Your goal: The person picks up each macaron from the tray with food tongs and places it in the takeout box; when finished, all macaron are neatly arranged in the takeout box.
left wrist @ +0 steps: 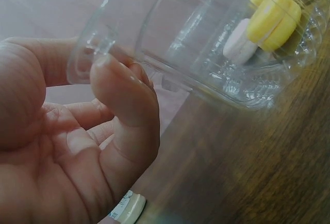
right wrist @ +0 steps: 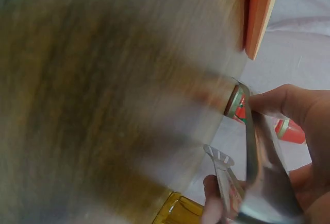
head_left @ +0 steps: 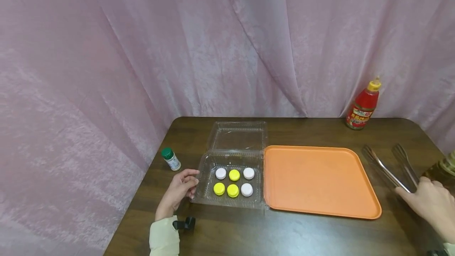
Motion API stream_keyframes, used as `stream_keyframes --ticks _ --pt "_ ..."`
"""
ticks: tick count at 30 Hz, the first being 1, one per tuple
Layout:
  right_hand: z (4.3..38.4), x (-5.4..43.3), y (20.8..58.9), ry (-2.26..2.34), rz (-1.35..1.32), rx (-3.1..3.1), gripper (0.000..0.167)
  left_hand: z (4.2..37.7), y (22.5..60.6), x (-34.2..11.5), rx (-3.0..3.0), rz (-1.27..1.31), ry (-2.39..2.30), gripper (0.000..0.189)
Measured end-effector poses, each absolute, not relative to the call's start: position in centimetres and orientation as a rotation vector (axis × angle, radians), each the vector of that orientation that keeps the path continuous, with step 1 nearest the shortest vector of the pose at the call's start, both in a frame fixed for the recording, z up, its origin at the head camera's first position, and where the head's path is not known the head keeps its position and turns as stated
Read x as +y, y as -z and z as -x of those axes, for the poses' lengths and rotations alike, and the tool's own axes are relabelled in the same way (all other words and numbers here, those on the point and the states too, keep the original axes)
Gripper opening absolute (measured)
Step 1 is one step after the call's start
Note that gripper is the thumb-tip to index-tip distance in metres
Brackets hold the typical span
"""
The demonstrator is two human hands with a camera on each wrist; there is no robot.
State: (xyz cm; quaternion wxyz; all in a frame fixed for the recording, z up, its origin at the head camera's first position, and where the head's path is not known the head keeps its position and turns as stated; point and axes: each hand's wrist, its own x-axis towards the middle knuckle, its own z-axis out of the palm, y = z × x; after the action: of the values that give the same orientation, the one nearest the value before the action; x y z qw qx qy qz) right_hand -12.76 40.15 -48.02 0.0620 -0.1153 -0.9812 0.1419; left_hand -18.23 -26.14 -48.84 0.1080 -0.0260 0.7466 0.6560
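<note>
A clear plastic clamshell box [head_left: 231, 204] lies with its lid [head_left: 238, 137] folded back. Three yellow macarons [head_left: 232, 191] and three white macarons [head_left: 247, 189] sit in its base in two rows. My left hand [head_left: 180, 191] pinches the left rim of the box; the left wrist view shows the rim by the curled fingers [left wrist: 129, 100]. At the far right, my right hand [head_left: 431, 204] grips metal tongs [head_left: 389, 175] by the handle end. The arms of the tongs are spread apart, their tips pointing away from me over the table.
An orange tray [head_left: 320, 181] lies right of the box, touching or overlapping its edge. Left stands a small green-capped jar [head_left: 172, 160]. A red sauce bottle [head_left: 363, 106] is at the back right, and an oil bottle [head_left: 444, 169] is beside my right hand. A pink curtain [head_left: 213, 50] hangs behind.
</note>
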Motion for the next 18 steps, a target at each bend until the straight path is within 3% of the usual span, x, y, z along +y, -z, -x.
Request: stream_keyframes --ticks 5,18 --pt "12.78 40.30 48.19 -0.449 0.335 -3.024 0.063 18.23 48.94 -26.13 2.205 0.069 -1.923 0.036" --pt "13.34 40.53 48.79 -0.492 0.323 -3.157 0.070 18.16 48.66 -26.29 2.203 0.047 -1.918 0.036"
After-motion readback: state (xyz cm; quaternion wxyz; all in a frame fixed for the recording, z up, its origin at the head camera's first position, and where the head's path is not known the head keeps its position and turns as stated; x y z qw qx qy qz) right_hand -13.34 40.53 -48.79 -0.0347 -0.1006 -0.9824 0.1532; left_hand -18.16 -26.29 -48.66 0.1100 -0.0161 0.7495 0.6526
